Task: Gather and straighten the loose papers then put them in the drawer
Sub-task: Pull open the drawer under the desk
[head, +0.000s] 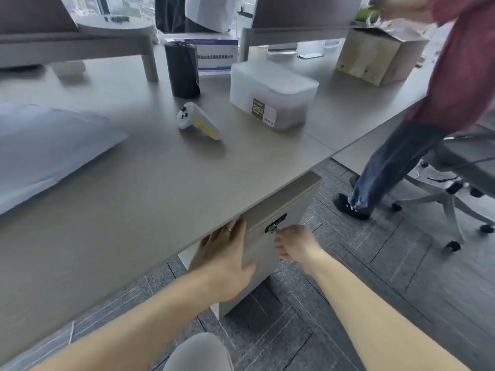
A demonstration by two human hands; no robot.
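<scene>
Both hands are down at the drawer unit [270, 245] tucked under the bench [150, 188], low centre of the frame. The left hand [227, 261] lies flat against the drawer front, fingers spread, its tips reaching up to the gap under the bench edge; that grip is wide open and has hold of nothing, just pressing on the panel. The right hand [297, 243] sits just right of it, fingers loosely curled near the dark lock [276, 223] at the top of the front; it is blurred, so whether that grip is pinching anything I cannot tell.

The papers [51, 148] are well apart from all this, a pale, blurred sheaf lying flat on the bench at the left edge of the frame, ungathered by the look of it. Expect them to be light, limp and slippery sheet on sheet, so best taken with both hands on opposite edges, tapped square on the bench, then carried with support underneath.

The drawer looks stiff and handleless; the likely purchase is the top lip under the bench edge. Also on the bench: a white controller [198, 121], a black cylinder [182, 69] and a clear plastic box [270, 93], all clear of the papers.
</scene>
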